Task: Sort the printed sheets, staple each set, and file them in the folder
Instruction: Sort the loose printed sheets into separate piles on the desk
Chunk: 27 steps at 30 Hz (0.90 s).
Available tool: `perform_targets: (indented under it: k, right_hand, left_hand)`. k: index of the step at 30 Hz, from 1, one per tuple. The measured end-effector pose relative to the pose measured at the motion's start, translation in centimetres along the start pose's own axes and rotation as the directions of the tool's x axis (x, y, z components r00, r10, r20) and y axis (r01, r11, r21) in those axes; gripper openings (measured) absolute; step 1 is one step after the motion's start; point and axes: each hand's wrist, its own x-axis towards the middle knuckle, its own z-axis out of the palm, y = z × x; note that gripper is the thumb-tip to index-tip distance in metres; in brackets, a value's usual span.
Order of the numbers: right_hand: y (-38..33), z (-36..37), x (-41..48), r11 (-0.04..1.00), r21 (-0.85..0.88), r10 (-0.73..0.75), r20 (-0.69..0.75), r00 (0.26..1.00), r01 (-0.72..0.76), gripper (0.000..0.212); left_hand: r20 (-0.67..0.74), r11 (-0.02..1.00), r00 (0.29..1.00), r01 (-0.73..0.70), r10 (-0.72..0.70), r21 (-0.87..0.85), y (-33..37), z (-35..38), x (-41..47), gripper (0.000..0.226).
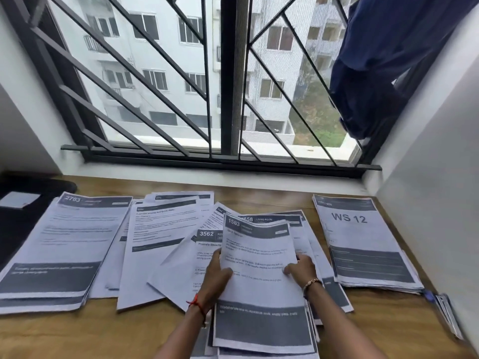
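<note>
Gripping sheet 1563 at side edges with left hand and right hand, over paper stacks on tabletop.

Worktop: wood grain, matt. Printed sheets: matt white paper, dark toner blocks. Window grille: dark painted metal. Curtain: blue cloth.

light: soft daylight from window | shadows: faint | blur: slight | edges: wide-angle bowed
</note>
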Motion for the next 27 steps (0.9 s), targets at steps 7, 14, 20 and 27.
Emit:
perform_targets:
  k: [7,14,20,27]
  right_hand:
    - [0.1,-2.8,0.5,0.996,0.093,0.003,-0.093,0.996,0.006,0.008]
    - [0.3,-1.5,0.5,0.999,-0.013,-0.031,0.028,0.999,0.031,0.022]
    - [0.3,1.4,0.6,0.992,-0.112,-0.038,0.093,0.995,0.048,0.038]
    - [-0.3,-0.9,1.3,0.993,-0.093,-0.066,0.023,0.998,0.068,0.053]
  left_hand:
    - [-0.457,0.904,0.889,0.206,-0.013,0.375,0.4,0.6,-0.3,0.049]
    - [-0.490,0.835,0.850,0.406,-0.195,0.372,0.1,-0.2,0.1,0.048]
    - [-0.279,0.948,0.960,0.100,-0.012,0.302,0.2,0.2,0.0,0.034]
    - [-0.210,0.979,0.977,0.000,0.043,0.205,1.9,1.1,0.2,0.039]
